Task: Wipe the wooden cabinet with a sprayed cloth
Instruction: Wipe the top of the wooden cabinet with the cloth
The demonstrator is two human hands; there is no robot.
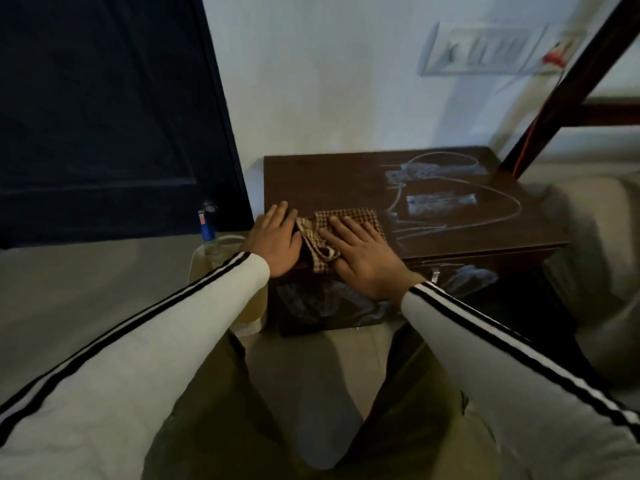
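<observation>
Now pressing a checked cloth [317, 242] on the wooden cabinet [329, 178].
Pushing down with flat right hand [360, 258]; touching its edge with flat left hand [277, 244].

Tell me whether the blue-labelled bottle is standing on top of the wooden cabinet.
No: the blue-labelled bottle stands low down beside the left side of the wooden cabinet, not on its top.

A home bedroom: low wooden cabinet [398, 188] beside a bed [588, 209], dark door [104, 116], plastered wall [311, 81].
</observation>
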